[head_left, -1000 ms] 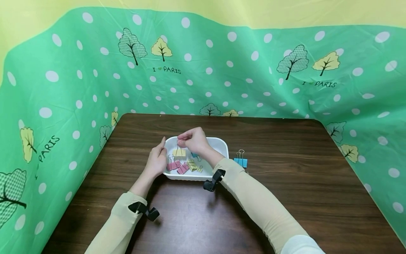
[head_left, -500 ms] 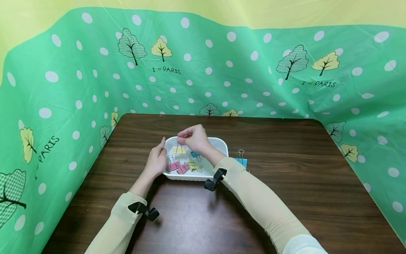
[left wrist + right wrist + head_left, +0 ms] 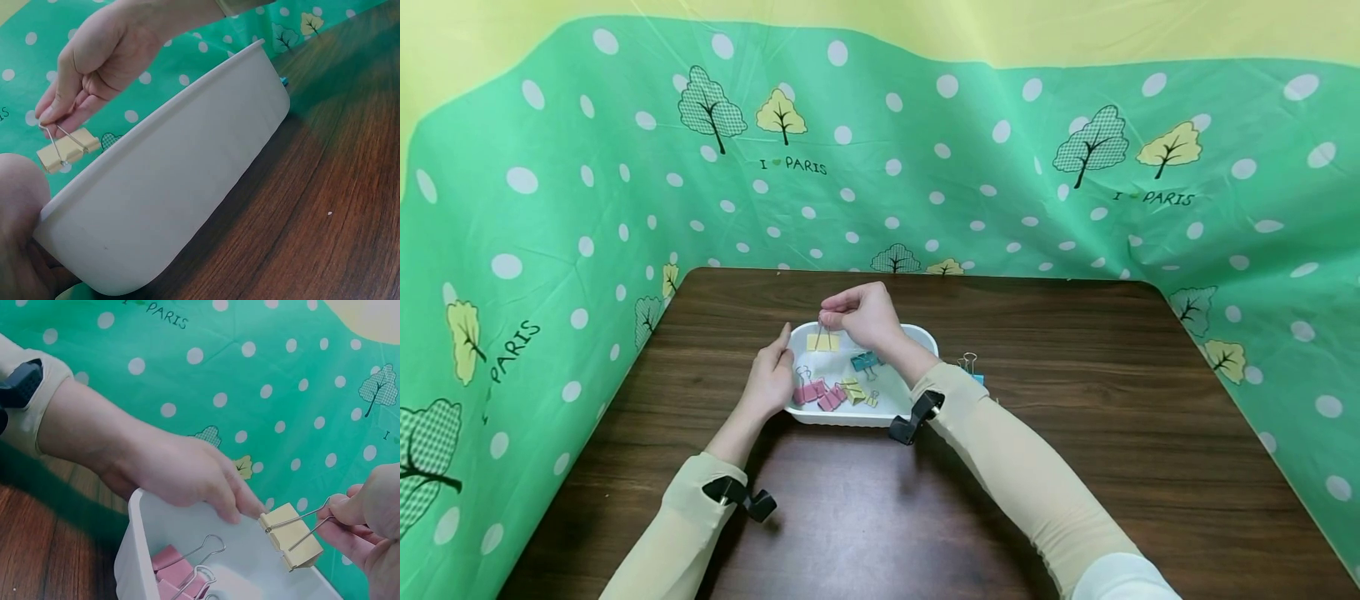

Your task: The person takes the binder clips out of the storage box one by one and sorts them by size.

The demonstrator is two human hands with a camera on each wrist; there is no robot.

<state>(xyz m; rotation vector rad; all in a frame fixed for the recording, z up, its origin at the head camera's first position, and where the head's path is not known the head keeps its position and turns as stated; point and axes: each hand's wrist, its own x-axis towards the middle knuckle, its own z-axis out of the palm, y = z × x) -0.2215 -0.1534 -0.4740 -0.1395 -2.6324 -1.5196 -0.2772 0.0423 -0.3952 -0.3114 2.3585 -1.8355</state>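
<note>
My right hand pinches the wire handles of a yellow binder clip, which hangs just above the rim at the tray's far left in the left wrist view. My left hand grips the left end of the white tray, thumb over the rim and fingers at the outer side. Inside the tray lie pink binder clips, a yellow binder clip, a small yellow one and a teal binder clip. The right wrist view shows the raised clip close to the left fingertips.
A blue binder clip stands on the brown wooden table, right of the tray, partly hidden by the right sleeve. Green dotted cloth hangs around the table's back and sides.
My right hand has lifted the yellow binder clip from inside the tray and moved up and away. The teal clip now shows more fully. My left hand stays on the tray.
</note>
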